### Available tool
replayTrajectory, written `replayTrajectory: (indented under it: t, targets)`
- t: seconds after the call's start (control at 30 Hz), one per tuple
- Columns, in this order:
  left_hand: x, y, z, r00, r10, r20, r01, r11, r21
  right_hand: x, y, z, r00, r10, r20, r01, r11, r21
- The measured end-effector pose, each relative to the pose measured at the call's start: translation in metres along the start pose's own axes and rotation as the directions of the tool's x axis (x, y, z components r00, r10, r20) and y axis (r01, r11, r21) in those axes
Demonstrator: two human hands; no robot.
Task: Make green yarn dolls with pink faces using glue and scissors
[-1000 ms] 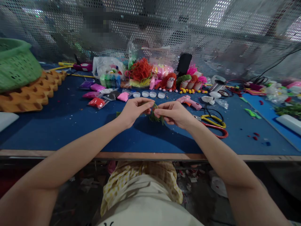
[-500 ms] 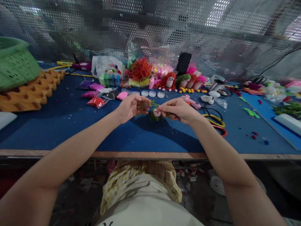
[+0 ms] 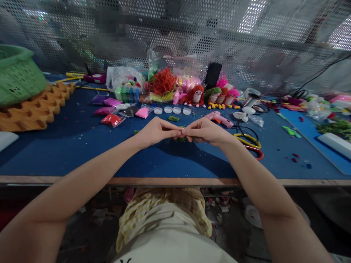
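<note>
My left hand (image 3: 154, 132) and my right hand (image 3: 206, 132) meet fingertip to fingertip above the middle of the blue table (image 3: 82, 146). Both pinch a small green-haired doll (image 3: 179, 138), which is mostly hidden behind my fingers; only green tufts show below them. A small green scrap (image 3: 173, 118) lies on the table just beyond my hands.
A pink glue gun (image 3: 219, 118) and yellow and red pliers (image 3: 251, 144) lie to the right. Finished yarn-haired dolls (image 3: 210, 95), yarn, clay packets (image 3: 112, 119) and white lids (image 3: 172, 110) line the back. A green basket (image 3: 19, 75) sits on orange foam at far left.
The doll's pink face showed between my hands half a second ago; now my fingers have closed together over it and lowered slightly. A green scrap now lies on the table.
</note>
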State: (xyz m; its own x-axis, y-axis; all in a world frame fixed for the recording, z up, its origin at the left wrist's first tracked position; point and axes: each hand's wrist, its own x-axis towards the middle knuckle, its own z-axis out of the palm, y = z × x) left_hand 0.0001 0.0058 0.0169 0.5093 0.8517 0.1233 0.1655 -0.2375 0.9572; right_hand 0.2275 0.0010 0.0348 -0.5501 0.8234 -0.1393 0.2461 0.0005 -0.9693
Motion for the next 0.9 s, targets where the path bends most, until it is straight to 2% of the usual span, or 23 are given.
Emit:
replayTrajectory:
  t: [0.17,0.27,0.37,0.53,0.63,0.7,0.77,0.8,0.87,0.9]
  targets:
    - [-0.001,0.005,-0.004,1.0,-0.02,0.02,0.018,0.993,0.114,0.001,0.0,-0.001,0.999,-0.007,-0.047,0.007,1.0,0.0]
    - [-0.001,0.01,-0.003,1.0,-0.02,-0.012,0.022,0.992,0.121,0.002,-0.001,-0.002,0.998,0.004,-0.063,-0.002,0.999,0.035]
    - [0.0,0.011,0.0,0.995,-0.041,-0.092,0.041,0.999,-0.004,0.002,0.0,-0.002,0.998,-0.003,-0.066,0.008,0.998,0.065]
    - [0.004,0.007,0.002,0.957,-0.198,-0.21,0.115,0.929,-0.352,0.002,0.002,-0.002,0.996,0.001,-0.091,0.01,0.992,0.125]
    - [0.007,0.004,-0.002,0.937,-0.253,-0.241,0.118,0.879,-0.462,0.002,0.002,-0.003,0.995,-0.009,-0.103,0.021,0.993,0.119]
    - [0.009,0.003,-0.004,0.926,-0.271,-0.262,0.109,0.858,-0.503,0.003,0.002,-0.004,0.989,0.008,-0.15,0.009,0.993,0.115]
    - [0.011,0.002,-0.006,0.919,-0.288,-0.269,0.11,0.844,-0.526,0.004,0.002,-0.005,0.966,0.018,-0.259,0.011,0.994,0.11]
    - [0.011,0.002,-0.006,0.917,-0.295,-0.267,0.115,0.839,-0.532,0.004,0.002,-0.005,0.938,0.003,-0.346,0.032,0.995,0.094]
    - [0.012,0.003,-0.005,0.917,-0.306,-0.257,0.13,0.836,-0.533,0.005,0.003,-0.003,0.852,-0.075,-0.519,0.104,0.994,0.027]
    - [0.011,0.004,-0.004,0.918,-0.31,-0.249,0.14,0.838,-0.527,0.005,0.003,-0.001,0.814,-0.128,-0.567,0.145,0.989,-0.016]
